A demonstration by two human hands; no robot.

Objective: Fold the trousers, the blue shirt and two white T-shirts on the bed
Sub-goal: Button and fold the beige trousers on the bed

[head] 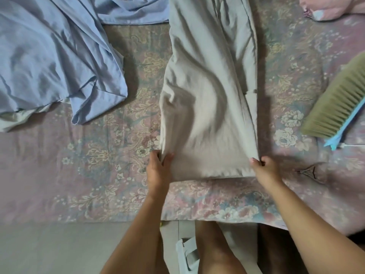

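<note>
At nine o'clock the blue shirt [55, 56] is lying crumpled; centrally, the left hand [158, 171] and right hand [265, 171] are pinching the trousers [209, 95] by their near corners, ideally lifting both evenly toward twelve o'clock

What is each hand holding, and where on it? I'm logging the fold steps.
Both hold the trousers: the left hand pinches the near left corner, the right hand the near right corner.

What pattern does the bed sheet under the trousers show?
A faded floral print in pink and blue-grey on the bed sheet, seen in the head view.
</note>
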